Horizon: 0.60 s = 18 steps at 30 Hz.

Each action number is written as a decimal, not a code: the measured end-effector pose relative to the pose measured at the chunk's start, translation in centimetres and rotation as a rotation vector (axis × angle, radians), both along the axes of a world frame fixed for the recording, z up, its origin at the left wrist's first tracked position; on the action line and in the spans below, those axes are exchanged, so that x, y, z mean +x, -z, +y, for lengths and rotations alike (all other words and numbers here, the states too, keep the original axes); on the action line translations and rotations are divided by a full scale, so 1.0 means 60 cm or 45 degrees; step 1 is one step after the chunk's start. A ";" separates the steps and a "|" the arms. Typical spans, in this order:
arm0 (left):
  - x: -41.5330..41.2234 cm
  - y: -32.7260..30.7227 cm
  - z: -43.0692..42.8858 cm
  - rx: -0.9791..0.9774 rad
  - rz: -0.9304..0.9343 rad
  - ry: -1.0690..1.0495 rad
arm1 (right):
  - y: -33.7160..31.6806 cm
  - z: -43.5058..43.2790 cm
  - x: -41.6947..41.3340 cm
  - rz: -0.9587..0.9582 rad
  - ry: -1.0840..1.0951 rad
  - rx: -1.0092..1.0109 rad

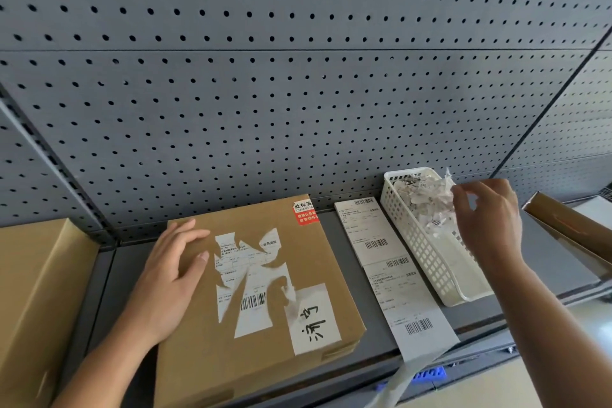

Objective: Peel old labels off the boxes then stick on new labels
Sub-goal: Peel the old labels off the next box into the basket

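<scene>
Lower centre, the box (pixel 198 358) lies on the surface with its old label (pixel 245 278) half torn. The left hand (pixel 172 275) rests flat on it, fingers released. Right of centre, the right hand (pixel 490 219) hovers over the basket (pixel 430 262) of scraps (pixel 424 199); I cannot tell whether its fingers pinch one. A sticky scrap might cling to the fingers, and the remnants could shred further or lift cardboard
</scene>
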<state>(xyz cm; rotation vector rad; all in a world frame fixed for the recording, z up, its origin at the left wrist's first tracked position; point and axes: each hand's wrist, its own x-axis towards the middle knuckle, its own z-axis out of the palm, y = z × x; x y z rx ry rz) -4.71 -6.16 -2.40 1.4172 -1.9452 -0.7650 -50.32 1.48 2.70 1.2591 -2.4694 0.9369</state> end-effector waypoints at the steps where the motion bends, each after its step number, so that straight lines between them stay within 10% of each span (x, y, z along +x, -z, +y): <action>1: 0.000 0.000 -0.001 0.001 0.003 0.001 | -0.005 -0.003 0.006 0.016 -0.018 -0.036; 18: 0.002 0.002 0.000 0.038 0.021 0.001 | -0.015 -0.069 0.216 -0.183 -0.773 -0.057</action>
